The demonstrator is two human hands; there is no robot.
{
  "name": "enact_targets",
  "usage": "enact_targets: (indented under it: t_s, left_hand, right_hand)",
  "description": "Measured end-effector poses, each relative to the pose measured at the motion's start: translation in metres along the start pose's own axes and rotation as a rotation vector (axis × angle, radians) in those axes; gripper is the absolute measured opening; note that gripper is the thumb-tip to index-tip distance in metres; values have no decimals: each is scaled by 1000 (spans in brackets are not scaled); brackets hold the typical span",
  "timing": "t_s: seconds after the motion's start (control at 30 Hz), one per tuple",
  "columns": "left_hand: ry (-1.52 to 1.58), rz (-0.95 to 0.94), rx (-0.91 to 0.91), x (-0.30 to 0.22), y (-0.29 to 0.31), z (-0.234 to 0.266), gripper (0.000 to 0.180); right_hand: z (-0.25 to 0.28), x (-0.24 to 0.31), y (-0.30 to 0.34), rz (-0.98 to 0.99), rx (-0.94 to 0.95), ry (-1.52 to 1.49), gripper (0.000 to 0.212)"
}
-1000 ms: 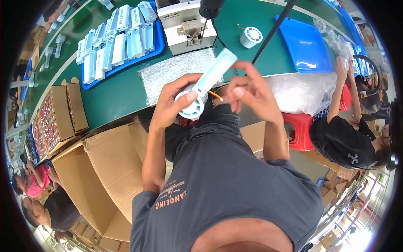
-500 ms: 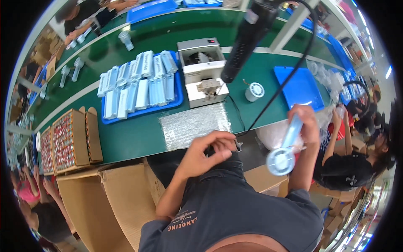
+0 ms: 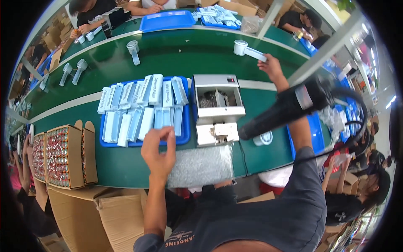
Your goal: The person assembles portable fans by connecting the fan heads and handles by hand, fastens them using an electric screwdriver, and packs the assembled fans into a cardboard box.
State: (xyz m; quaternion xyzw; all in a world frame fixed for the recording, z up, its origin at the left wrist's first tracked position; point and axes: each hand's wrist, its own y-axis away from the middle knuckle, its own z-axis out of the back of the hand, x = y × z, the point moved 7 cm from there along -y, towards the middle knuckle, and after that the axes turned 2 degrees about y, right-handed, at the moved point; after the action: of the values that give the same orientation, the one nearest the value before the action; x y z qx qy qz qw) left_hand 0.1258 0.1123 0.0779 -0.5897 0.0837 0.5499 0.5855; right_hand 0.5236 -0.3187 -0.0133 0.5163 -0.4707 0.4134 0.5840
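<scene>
My right hand [image 3: 270, 67] is stretched far out to the right. It is closed on the light blue handle of a handheld fan body [image 3: 247, 51], whose round white head points left over the green belt. My left hand [image 3: 158, 153] is at the near edge of a blue tray [image 3: 145, 143], its curled fingers and thumb slightly apart, with nothing visible between them. Just beyond its fingertips are the light blue plastic handle shells [image 3: 147, 122] that fill the tray in two rows.
A grey-and-white bench machine [image 3: 218, 110] stands right of the tray. A black cylindrical tool [image 3: 285, 110] hangs before my right arm. A round fan head [image 3: 263, 138], bubble wrap [image 3: 201, 166] and a carton of cylindrical cells [image 3: 63, 157] sit on the bench. Another fan body [image 3: 133, 52] lies on the belt.
My right hand has carried the fan body from beside my body out to the far belt. My left hand has moved from my lap, forward and left to the tray. The view has shifted.
</scene>
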Motion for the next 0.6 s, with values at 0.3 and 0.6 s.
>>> enact_targets:
  t_s: [0.3, 0.6]
  left_hand:
    - [-82, 83, -21, 1, 18, 22, 13]
    - [-172, -167, 299, 0, -85, -18, 23]
  right_hand:
    - [-73, 9, -117, 21, -206, -331, 33]
    - [-86, -3, -131, 20, -42, -178, 44]
